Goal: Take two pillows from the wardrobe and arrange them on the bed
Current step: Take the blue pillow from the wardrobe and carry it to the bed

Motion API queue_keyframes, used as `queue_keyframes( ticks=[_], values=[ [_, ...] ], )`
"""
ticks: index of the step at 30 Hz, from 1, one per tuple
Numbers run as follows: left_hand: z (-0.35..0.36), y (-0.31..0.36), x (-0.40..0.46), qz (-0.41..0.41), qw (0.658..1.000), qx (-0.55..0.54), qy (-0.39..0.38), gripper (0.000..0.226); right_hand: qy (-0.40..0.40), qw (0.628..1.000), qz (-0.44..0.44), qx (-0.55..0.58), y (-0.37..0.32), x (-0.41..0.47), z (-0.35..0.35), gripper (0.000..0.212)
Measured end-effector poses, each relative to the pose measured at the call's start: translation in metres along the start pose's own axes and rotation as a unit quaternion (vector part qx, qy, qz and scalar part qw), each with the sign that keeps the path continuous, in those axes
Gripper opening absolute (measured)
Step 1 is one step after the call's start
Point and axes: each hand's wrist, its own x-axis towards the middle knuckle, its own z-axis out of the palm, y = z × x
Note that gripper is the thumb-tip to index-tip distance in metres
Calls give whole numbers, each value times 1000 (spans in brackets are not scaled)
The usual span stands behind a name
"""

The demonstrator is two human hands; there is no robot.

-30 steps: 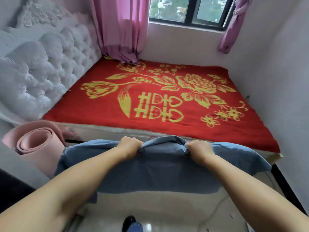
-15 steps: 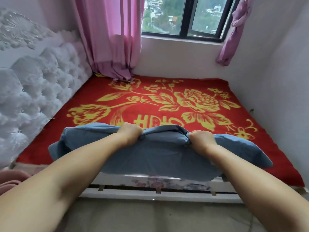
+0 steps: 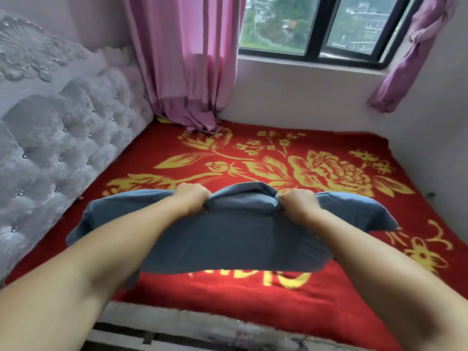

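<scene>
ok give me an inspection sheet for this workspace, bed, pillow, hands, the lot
surface: bed covered by a red blanket with yellow flowers, no pillow lying on it
job's things: one blue pillow held above the blanket; second pillow not in view
clutter: nothing seen
hands: left hand and right hand both clenched on the pillow's far edge
cables: nothing seen
surroundings: tufted headboard at left, pink curtain reaching the blanket, window behind, knotted curtain at right

The bed (image 3: 177,323) carries a red blanket (image 3: 253,307) with yellow flowers — a pink curtain's (image 3: 187,72) hem rests on it
</scene>
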Motion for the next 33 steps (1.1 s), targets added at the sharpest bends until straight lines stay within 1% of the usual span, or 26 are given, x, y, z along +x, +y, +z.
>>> queue_keyframes(
  ticks=[5,11,17,20,25,30,33],
  values=[
    [-20,-42,67,19,1000,19,4,19,-8,1000,20,-3,9,74,-2,18],
    [-32,-78,132,17,1000,23,12,18,-5,1000,3,-13,27,153,-1,17],
    [-43,-99,213,-28,999,34,-8,21,-1,999,-37,-16,63,256,1,24],
    [-53,-108,268,-52,998,30,-18,19,11,998,-55,-29,92,326,7,22],
    [-74,-118,356,-85,994,19,-62,25,-19,995,-91,-24,139,424,15,21],
    [-107,-134,410,-100,994,7,-37,23,0,993,-115,-38,175,483,-10,19],
    [-126,-155,427,-115,993,-9,-18,22,18,991,-125,-49,177,518,-37,21]
  ],
)
